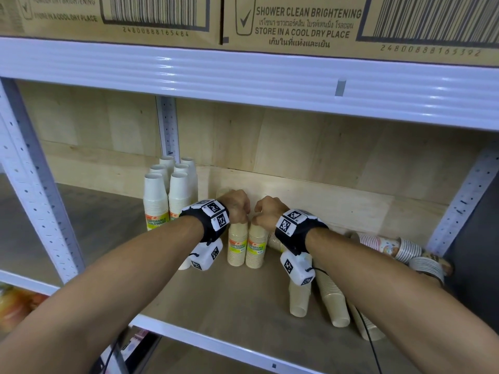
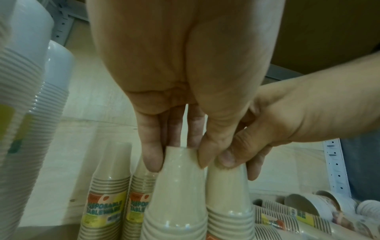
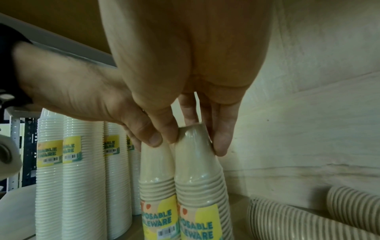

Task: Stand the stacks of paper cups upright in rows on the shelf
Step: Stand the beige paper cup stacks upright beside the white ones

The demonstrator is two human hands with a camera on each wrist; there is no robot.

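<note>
Two wrapped beige cup stacks stand upright side by side mid-shelf. My left hand (image 1: pixel 239 209) pinches the top of the left beige stack (image 1: pixel 237 248). My right hand (image 1: pixel 266 213) grips the top of the right beige stack (image 1: pixel 256 251). In the left wrist view my left hand (image 2: pixel 179 155) holds its stack (image 2: pixel 179 194) between thumb and fingers, and two more beige stacks (image 2: pixel 109 198) stand behind. In the right wrist view my right hand (image 3: pixel 195 139) holds its stack (image 3: pixel 199 170). Taller white stacks (image 1: pixel 155 201) stand in rows at the left.
Several beige stacks (image 1: pixel 333 300) lie on their sides on the shelf board (image 1: pixel 229 306) at the right, with patterned stacks (image 1: pixel 383 244) lying in the right corner. The upper shelf beam (image 1: pixel 243 85) carries cardboard boxes (image 1: pixel 297 22). A metal post (image 1: pixel 168 128) stands behind the white stacks.
</note>
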